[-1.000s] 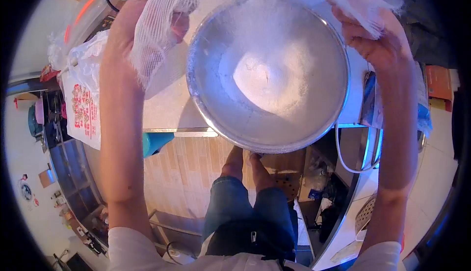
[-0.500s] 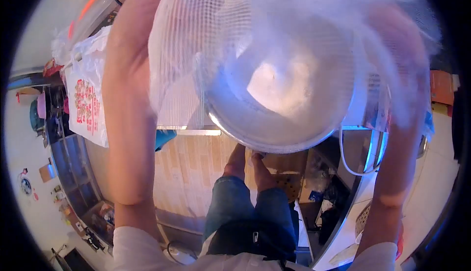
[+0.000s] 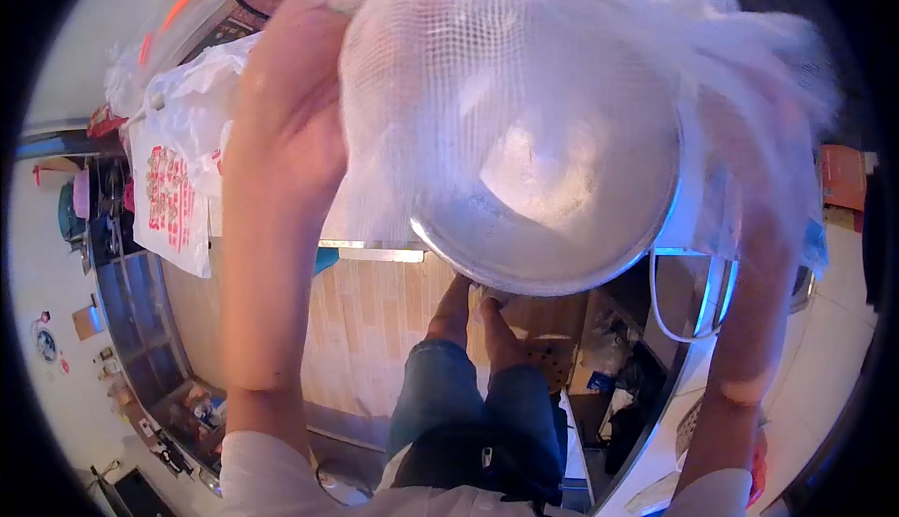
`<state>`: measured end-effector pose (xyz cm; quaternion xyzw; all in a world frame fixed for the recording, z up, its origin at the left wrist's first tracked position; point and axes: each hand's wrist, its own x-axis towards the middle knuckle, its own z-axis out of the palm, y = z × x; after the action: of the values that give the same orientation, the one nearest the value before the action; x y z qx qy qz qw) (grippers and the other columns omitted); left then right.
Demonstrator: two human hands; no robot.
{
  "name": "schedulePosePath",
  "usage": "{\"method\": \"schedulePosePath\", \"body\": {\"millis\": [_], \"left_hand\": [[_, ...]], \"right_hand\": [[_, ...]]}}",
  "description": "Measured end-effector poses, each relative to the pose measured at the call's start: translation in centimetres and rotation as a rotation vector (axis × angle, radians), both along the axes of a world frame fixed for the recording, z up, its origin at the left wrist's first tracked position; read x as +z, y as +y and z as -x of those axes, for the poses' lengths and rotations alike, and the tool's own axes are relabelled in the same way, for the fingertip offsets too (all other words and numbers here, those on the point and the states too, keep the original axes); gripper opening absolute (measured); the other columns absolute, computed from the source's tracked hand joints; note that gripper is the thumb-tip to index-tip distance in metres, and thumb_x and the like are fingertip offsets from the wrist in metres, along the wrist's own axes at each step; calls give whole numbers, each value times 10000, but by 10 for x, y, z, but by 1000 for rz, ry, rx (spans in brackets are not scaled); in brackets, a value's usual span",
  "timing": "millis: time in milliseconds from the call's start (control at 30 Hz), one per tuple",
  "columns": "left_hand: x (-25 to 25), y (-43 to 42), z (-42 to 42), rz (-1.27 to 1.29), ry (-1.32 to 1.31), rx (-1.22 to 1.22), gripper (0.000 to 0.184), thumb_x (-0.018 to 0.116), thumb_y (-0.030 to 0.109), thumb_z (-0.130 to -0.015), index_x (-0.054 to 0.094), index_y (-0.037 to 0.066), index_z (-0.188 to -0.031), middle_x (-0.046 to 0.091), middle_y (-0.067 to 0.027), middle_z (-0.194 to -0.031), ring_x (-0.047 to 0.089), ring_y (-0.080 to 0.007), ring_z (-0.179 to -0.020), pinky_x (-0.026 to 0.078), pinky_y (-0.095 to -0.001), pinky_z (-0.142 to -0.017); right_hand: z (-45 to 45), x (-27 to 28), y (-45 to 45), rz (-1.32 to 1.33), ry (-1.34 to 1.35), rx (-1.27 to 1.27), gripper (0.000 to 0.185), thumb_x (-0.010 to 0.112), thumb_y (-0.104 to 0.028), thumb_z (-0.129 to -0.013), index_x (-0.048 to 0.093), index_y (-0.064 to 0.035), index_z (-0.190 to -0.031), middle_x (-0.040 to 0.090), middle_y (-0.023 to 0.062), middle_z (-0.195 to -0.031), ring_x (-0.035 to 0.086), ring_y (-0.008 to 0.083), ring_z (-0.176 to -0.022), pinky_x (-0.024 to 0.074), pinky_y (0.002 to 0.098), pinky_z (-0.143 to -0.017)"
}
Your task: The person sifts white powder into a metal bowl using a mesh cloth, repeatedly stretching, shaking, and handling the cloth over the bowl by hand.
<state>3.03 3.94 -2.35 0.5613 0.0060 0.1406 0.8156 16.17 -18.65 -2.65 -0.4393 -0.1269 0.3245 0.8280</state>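
Observation:
White gauze cloth (image 3: 449,77) hangs from both my hands over a large round metal bowl (image 3: 524,278), blurred by motion. Through and below the mesh, white powder (image 3: 543,170) shows inside the bowl. My left hand (image 3: 323,39) is closed on the cloth at the upper left of the bowl, its fingers mostly covered by the mesh. At the bowl's right, my right hand (image 3: 758,86) is behind folds of the gauze and blurred, the cloth draped over it and the wrist.
A white plastic bag (image 3: 173,199) with red print hangs at the table's left edge. A white cable (image 3: 660,306) loops below the bowl's right side. Shelves (image 3: 140,302) stand at the left, and an orange box (image 3: 843,177) at the far right.
The gauze has spread from beyond the bowl to over much of it and over my right hand. My left hand and forearm have shifted right, towards the bowl.

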Motion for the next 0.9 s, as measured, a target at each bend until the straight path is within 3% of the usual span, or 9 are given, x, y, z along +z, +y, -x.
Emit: {"method": "schedulePosePath", "body": {"millis": [167,333,667,767,900], "left_hand": [[3,6,-6,123,48,-3,225,488,40,-708,478,-31,-921,533,-72,-823,516,-115,-687,429,-226,-593],[5,4,-1,82,73,48,222,483,54,-713,480,-25,-921,535,-72,-806,516,-115,-671,429,-228,-581],[-4,3,5,-368,156,236,218,473,82,-724,485,-14,-920,537,-70,-773,517,-114,-638,430,-233,-556],[-9,2,10,-513,184,276,217,471,90,-728,486,-11,-920,538,-70,-764,517,-114,-629,430,-234,-548],[-19,-1,15,-753,239,325,217,467,101,-732,488,-6,-919,539,-69,-750,517,-114,-616,430,-236,-538]], "right_hand": [[1,3,-1,5,-8,19,160,364,-90,-769,423,5,-884,482,71,-686,441,88,-505,421,230,-531],[-2,2,2,-25,46,79,127,354,-95,-776,426,-4,-826,465,62,-646,417,80,-476,406,215,-494],[-22,0,-3,-337,401,465,152,332,-107,-791,430,-22,-711,432,43,-566,368,63,-418,375,187,-421],[-16,13,1,-303,461,536,179,317,-115,-800,425,-26,-689,416,21,-518,349,54,-392,365,173,-399],[-13,-16,-4,-393,564,298,201,295,-134,-812,416,-26,-694,334,-42,-397,292,41,-327,368,171,-384]]}}
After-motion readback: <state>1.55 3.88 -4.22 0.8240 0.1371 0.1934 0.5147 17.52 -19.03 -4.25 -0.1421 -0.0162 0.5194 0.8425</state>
